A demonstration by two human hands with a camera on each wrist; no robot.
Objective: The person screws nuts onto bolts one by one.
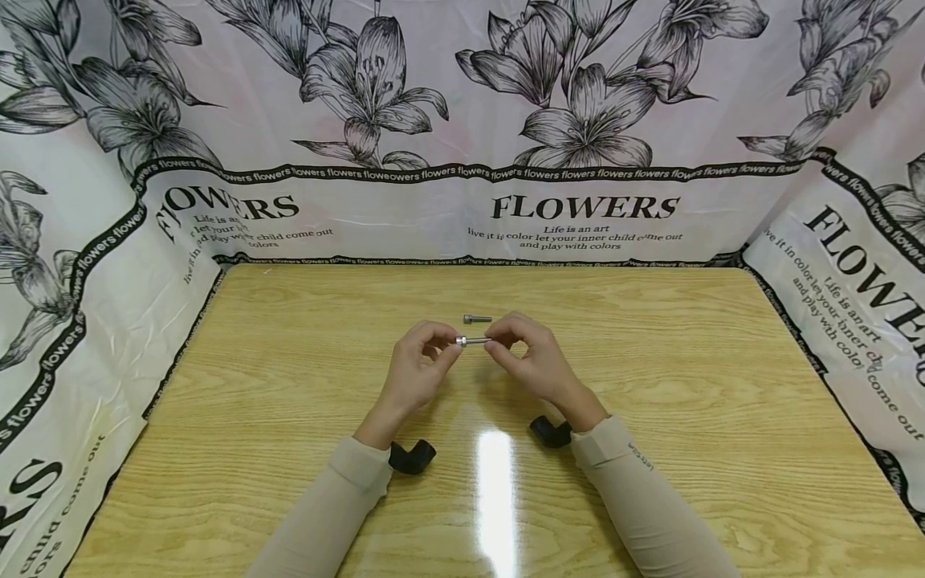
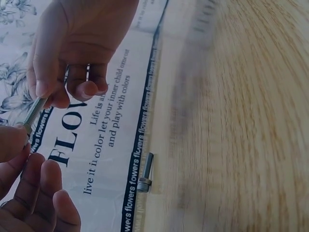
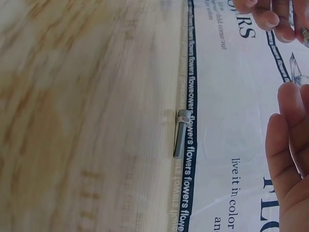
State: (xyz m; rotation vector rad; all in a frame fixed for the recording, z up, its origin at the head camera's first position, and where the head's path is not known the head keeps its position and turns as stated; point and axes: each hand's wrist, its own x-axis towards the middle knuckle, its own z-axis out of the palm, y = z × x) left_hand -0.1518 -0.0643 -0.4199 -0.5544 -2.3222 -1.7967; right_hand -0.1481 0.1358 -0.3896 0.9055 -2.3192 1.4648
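Note:
Between both hands, a metal bolt is held level above the table. My left hand pinches its head end, where a nut seems to sit close to the head. The thumb and forefinger of my right hand pinch the tip of the threaded shank. In the left wrist view, the thread of this bolt shows between the two hands; the right wrist view has only a sliver of it at its edge. A second bolt, with a nut up by its head, lies on the table just beyond the hands.
The wooden table has a glare streak near its front. A white flower-printed cloth hangs behind it and at both sides. Beside the sleeve cuffs are two black angled pieces; I cannot tell whether they are worn or lying there.

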